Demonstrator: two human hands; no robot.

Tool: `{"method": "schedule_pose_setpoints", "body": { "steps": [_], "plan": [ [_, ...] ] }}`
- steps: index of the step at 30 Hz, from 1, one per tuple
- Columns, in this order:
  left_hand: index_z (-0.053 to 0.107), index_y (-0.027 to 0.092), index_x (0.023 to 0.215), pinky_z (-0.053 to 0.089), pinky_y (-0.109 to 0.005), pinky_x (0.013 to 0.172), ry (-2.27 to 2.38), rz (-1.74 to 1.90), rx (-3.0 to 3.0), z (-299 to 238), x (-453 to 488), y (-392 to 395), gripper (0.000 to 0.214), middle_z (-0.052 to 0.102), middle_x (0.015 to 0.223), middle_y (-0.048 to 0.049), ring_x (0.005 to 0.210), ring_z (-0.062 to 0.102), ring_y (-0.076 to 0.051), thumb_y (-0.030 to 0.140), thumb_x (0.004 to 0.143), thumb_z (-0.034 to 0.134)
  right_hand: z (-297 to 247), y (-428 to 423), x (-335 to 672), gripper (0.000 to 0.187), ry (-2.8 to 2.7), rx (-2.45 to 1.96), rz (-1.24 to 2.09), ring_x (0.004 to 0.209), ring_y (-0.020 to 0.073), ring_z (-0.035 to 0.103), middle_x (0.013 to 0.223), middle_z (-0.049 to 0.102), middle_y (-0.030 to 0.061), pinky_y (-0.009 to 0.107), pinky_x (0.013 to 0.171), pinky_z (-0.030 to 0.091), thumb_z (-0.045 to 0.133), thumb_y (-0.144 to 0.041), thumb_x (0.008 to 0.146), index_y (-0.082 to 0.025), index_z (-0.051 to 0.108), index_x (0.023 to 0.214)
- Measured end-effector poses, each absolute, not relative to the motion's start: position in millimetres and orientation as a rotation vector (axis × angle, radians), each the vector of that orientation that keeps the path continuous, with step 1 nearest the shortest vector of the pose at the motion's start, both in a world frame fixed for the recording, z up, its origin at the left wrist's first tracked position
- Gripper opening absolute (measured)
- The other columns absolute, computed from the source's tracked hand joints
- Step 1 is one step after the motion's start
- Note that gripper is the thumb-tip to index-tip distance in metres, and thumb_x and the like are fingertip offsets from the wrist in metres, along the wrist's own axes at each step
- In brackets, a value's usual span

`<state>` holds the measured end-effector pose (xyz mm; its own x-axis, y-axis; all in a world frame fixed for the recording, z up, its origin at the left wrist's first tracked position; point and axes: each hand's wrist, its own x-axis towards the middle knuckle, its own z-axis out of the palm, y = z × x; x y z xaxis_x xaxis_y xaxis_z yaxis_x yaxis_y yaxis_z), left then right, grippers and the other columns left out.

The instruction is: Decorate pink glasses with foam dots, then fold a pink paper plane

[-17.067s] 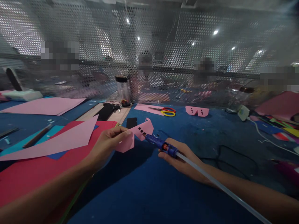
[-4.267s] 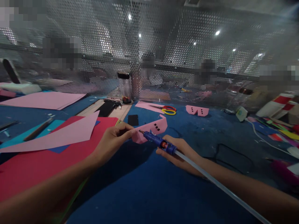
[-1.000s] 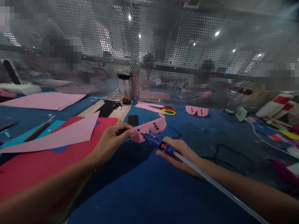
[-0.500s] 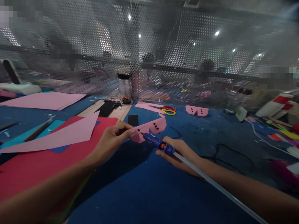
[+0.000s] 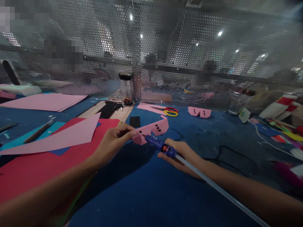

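My left hand pinches the near end of a pink paper cut-out with small black squares on it, holding it a little above the blue table. My right hand grips a blue glue gun with a long clear glue stick trailing from its back. The gun's nozzle touches the near edge of the cut-out, close to my left fingertips.
Red, pink and light blue sheets lie at the left. Red-and-yellow scissors, a second pink cut-out, a jar and a black card lie farther back. A perforated metal screen stands behind, people beyond. Cables and paper scraps crowd the right.
The cut-out has been turned and lowered since the earliest frame. Over the last second the glue gun nozzle crept slightly left along its edge; both hands otherwise hold still.
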<state>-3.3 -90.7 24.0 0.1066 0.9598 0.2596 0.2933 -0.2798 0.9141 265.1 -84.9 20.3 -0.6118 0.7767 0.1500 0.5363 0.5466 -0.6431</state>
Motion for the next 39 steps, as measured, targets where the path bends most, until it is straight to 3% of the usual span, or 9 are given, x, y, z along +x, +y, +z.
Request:
{"method": "schedule_pose_setpoints", "body": {
  "steps": [15,31,39],
  "plan": [
    [0.072,0.021,0.083,0.053,-0.031,0.08,1.263,1.21,1.66,28.6,-0.3,-92.5,0.024,0.074,0.081,-0.0034,0.083,0.069,-0.02,0.042,0.091,0.065,22.1,-84.8,264.8,0.033,-2.401,-1.06,0.732,0.058,0.0102,0.04,0.065,0.046,-0.0062,0.024,0.056,0.031,0.061,-0.045,0.09,-0.023,0.041,0.077],
    [0.071,0.021,0.083,0.048,-0.031,0.08,1.314,1.201,1.668,25.3,-3.9,-90.9,0.025,0.072,0.085,-0.0035,0.085,0.066,-0.021,0.045,0.09,0.065,19.6,-83.6,266.7,0.033,-2.396,-1.037,0.698,0.057,0.0091,0.04,0.064,0.046,-0.007,0.023,0.054,0.03,0.06,-0.044,0.092,-0.022,0.04,0.077],
    [0.072,0.021,0.084,0.047,-0.032,0.08,1.308,1.217,1.67,24.2,-4.7,-90.0,0.025,0.071,0.086,-0.0039,0.086,0.065,-0.021,0.044,0.09,0.063,33.2,-91.5,264.9,0.031,-2.267,-1.096,0.911,0.053,0.0106,0.048,0.06,0.051,-0.0052,0.023,0.049,0.033,0.063,-0.042,0.09,-0.023,0.043,0.075]
  ]
}}
